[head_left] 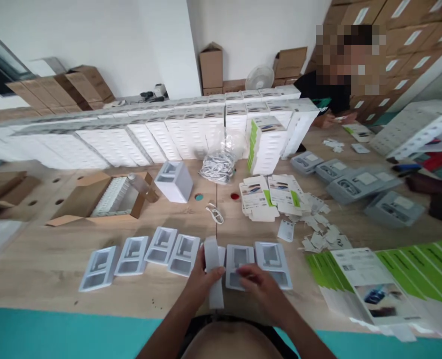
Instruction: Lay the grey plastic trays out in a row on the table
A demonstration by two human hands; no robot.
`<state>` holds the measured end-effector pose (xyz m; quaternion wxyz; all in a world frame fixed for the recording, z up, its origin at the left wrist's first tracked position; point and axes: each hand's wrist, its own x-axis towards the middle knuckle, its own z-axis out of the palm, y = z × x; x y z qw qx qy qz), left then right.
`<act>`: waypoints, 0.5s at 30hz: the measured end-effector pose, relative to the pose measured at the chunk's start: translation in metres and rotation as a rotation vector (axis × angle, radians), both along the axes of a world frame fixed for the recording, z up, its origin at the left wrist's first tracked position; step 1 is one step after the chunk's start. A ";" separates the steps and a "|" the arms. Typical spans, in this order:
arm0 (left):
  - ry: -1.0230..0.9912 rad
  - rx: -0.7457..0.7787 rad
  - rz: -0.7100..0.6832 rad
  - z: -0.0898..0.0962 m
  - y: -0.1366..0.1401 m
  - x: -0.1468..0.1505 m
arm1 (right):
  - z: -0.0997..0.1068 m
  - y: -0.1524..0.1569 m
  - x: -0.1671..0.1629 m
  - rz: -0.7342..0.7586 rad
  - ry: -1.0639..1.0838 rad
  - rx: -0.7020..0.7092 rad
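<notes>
A wooden worktop point(56, 269) carries a row of grey trays point(161, 245). The left hand point(206, 279) grips an upright tray insert point(212, 271); the right hand point(260, 285) rests half-open on a flat tray point(239, 255) (blurred). A loose pinch could drop the insert onto its neighbours

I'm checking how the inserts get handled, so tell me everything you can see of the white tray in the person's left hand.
The white tray looks like thin moulded plastic or pulp, pale grey-white and long. It is seen almost edge-on, held upright off the wooden table, so its recesses are hidden. The left hand grips it about midway. It stands in front of the row of similar trays lying flat.
</notes>
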<state>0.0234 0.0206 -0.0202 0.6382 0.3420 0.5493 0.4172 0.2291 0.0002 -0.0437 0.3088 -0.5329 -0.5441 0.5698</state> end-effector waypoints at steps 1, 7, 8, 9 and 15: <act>0.002 0.022 -0.001 -0.004 0.001 0.004 | 0.013 -0.002 -0.016 0.071 0.048 0.034; -0.008 0.070 -0.045 -0.023 -0.003 0.012 | 0.022 -0.007 -0.055 -0.003 0.070 0.124; -0.008 0.084 -0.067 -0.026 -0.001 0.006 | 0.018 -0.006 -0.053 0.002 0.092 0.109; 0.035 0.091 -0.075 -0.029 0.002 -0.004 | 0.015 -0.004 -0.049 0.007 0.121 0.085; 1.103 -0.011 -0.070 -0.073 0.016 -0.106 | 0.015 0.001 -0.025 -0.091 0.118 -0.032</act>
